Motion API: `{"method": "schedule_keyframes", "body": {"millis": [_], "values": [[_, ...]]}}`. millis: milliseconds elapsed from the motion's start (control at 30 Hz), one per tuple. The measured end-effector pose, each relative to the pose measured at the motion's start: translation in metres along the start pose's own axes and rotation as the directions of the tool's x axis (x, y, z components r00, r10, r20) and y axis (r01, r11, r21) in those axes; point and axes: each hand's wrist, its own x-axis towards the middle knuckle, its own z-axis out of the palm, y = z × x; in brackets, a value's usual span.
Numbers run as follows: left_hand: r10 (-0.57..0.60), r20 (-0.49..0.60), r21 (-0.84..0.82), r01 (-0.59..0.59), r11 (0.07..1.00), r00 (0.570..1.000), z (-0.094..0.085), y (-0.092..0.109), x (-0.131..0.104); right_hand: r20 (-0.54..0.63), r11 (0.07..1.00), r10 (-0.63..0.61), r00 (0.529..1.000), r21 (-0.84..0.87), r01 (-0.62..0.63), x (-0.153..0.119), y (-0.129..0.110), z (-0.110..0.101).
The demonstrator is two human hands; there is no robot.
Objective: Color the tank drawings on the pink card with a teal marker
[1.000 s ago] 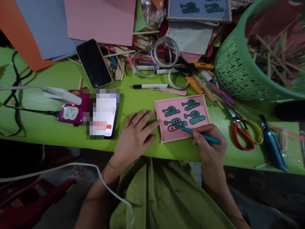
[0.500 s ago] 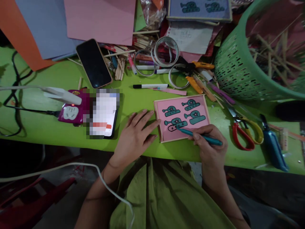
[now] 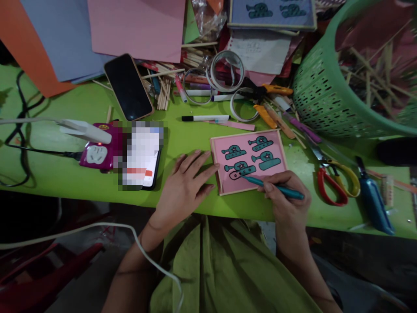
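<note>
My right hand (image 3: 288, 193) grips a teal felt-tip pen (image 3: 288, 191), its tip at the lower-left drawing on a pink card (image 3: 230, 184) edged with thin wooden sticks. Several tanks outlined in black and coloured teal are drawn on the card. The lowest strip of the lower-left tank (image 3: 235, 175) is still pink at its left part. My left hand (image 3: 185, 187) lies flat with fingers spread on the green table, its index fingertip at the card's left edge.
Left stand a lit phone (image 3: 143, 152), a purple socket block (image 3: 100, 148) and a dark phone (image 3: 128, 87). Behind the card lie a white marker (image 3: 206, 118) and tape rolls (image 3: 227, 71). Scissors (image 3: 332, 182), a blue cutter (image 3: 374, 200) and a green basket (image 3: 312, 82) are right.
Almost nothing differs. The pen tip stays at the lower-left tank, and both hands keep their places.
</note>
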Motion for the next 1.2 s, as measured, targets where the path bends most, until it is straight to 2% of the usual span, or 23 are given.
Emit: {"method": "schedule_keyframes", "body": {"millis": [233,833,1200], "values": [[-0.005,0.014,-0.002,0.005,1.000,1.000,-0.0014,0.0009,0.0006,-0.086,0.999,0.022,0.996,-0.026,-0.025,-0.0007,0.0005,0.0016],[0.000,0.012,-0.003,0.000,1.000,1.000,-0.0016,0.0011,0.0002,-0.024,0.998,0.050,0.998,-0.033,-0.051,0.0029,0.0001,0.0009],[-0.004,0.015,-0.007,0.004,1.000,1.000,-0.0023,0.0009,0.0009,0.016,0.999,0.003,1.000,-0.040,-0.002,0.0026,0.0016,0.0007]]}}
